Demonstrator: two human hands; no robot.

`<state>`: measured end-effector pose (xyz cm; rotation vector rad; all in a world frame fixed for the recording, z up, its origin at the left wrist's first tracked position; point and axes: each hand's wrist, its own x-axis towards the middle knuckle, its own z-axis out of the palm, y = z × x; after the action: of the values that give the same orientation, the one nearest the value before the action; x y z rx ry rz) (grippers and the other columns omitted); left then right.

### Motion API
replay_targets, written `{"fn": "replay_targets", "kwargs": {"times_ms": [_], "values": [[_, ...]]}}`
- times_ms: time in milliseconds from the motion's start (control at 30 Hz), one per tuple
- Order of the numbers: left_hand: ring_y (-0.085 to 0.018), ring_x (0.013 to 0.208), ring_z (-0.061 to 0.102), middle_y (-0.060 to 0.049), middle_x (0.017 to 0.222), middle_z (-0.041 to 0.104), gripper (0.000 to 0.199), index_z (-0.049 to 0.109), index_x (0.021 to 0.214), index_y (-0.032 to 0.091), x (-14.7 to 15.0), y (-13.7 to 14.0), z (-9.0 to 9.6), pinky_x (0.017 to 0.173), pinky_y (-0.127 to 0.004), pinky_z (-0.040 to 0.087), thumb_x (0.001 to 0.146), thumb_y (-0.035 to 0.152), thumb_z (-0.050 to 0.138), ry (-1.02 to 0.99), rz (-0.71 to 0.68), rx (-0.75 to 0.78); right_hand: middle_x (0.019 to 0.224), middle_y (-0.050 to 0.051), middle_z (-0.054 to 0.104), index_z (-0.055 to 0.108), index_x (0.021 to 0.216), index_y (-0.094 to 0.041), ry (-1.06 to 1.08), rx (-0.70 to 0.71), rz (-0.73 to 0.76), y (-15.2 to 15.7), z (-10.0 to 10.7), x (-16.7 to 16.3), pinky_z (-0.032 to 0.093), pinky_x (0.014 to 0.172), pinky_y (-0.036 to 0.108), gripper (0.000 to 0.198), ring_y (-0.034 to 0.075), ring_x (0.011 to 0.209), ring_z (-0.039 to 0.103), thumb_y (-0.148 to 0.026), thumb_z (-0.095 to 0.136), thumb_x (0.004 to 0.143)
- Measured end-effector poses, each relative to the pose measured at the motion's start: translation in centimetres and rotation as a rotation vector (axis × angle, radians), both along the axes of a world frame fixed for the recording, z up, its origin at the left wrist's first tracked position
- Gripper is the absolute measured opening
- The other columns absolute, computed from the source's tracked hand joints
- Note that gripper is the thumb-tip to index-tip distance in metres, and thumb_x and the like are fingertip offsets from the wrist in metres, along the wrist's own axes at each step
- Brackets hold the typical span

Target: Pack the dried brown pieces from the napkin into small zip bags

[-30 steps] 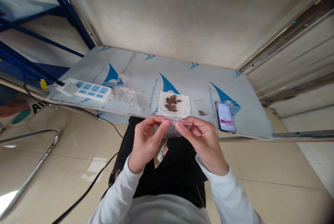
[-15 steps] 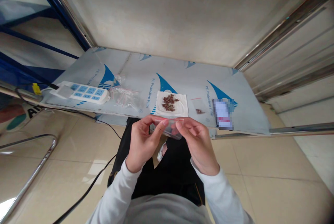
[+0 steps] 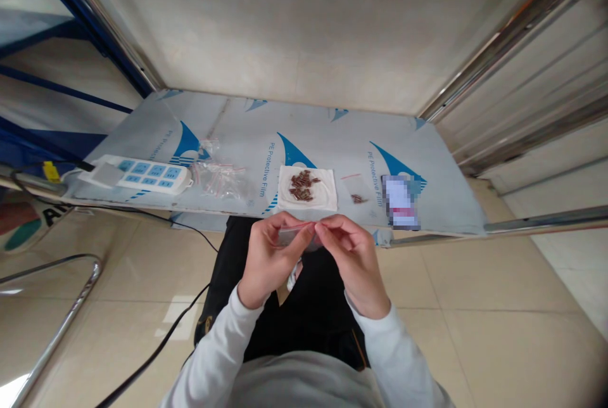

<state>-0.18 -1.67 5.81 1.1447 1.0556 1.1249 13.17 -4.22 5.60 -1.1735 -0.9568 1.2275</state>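
Both hands pinch a small clear zip bag [image 3: 287,236] along its red-lined top edge, just in front of the table. My left hand [image 3: 273,256] grips it with thumb and fingers, and my right hand [image 3: 350,258] pinches the same edge close by, the thumbs nearly meeting. Fingers cover much of the bag, and I cannot tell whether anything is inside. Beyond them a white cloth [image 3: 325,196] lies on the table with a pile of small brown metal-looking pieces [image 3: 304,185]. To its right rests another zip bag [image 3: 351,184] with a few such pieces [image 3: 358,199].
On the film-covered table [image 3: 232,123], several clear zip bags [image 3: 221,180] lie left of the cloth, beside a white power strip [image 3: 154,175]. A phone [image 3: 401,202] lies at the right. A black cable [image 3: 156,344] runs over the floor near a chrome tube frame [image 3: 71,319].
My hands have drawn closer together along the bag's top edge, and less of the bag shows between them. The view has shifted slightly; the things on the table have stayed put.
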Motion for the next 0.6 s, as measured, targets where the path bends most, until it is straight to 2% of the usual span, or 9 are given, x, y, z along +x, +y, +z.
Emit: {"fn": "replay_targets", "kwargs": {"times_ms": [167,267,333,500,600], "values": [[-0.015,0.070,0.068,-0.004,0.077,0.075,0.014,0.076,0.079,0.017,-0.2,0.3,-1.0,0.068,-0.024,0.053,0.079,0.029,0.070,-0.039,-0.056,-0.030,0.071,-0.001,0.066,0.063,0.078,-0.020,0.031,-0.046,-0.100,0.0,-0.7,0.2,0.049,0.068,0.025,0.017,0.013,0.069,0.061,-0.035,0.070,0.080],[-0.014,0.067,0.066,-0.003,0.075,0.075,0.013,0.076,0.077,0.018,-0.3,0.3,-2.2,0.066,-0.023,0.052,0.078,0.029,0.071,-0.001,0.040,-0.006,0.087,0.002,0.071,0.065,0.090,-0.021,0.008,-0.074,-0.054,0.0,-1.3,0.1,0.051,0.076,0.028,0.022,0.017,0.084,0.065,-0.038,0.070,0.079],[-0.016,0.069,0.066,-0.003,0.077,0.075,0.013,0.077,0.080,0.018,-0.1,0.2,-2.9,0.068,-0.024,0.052,0.077,0.029,0.072,0.028,0.054,0.013,0.092,0.004,0.071,0.066,0.094,-0.020,-0.021,-0.075,-0.032,0.0,-1.7,0.0,0.052,0.078,0.029,0.024,0.018,0.088,0.066,-0.039,0.069,0.079],[-0.019,0.069,0.067,-0.005,0.076,0.074,0.030,0.077,0.083,0.017,-0.2,0.5,-3.3,0.069,-0.028,0.052,0.087,0.038,0.057,0.046,-0.111,-0.012,0.069,0.001,0.067,0.066,0.078,-0.018,-0.042,-0.091,-0.076,0.5,-2.7,0.5,0.050,0.066,0.026,0.022,0.014,0.066,0.061,-0.039,0.069,0.080],[-0.017,0.066,0.065,-0.004,0.072,0.072,0.031,0.075,0.077,0.017,-0.5,0.8,-3.2,0.065,-0.025,0.049,0.089,0.038,0.054,0.221,-0.091,0.111,0.076,0.003,0.071,0.069,0.081,-0.017,-0.047,-0.123,-0.006,0.7,-2.9,1.1,0.053,0.073,0.030,0.023,0.017,0.073,0.065,-0.039,0.072,0.077]]}}
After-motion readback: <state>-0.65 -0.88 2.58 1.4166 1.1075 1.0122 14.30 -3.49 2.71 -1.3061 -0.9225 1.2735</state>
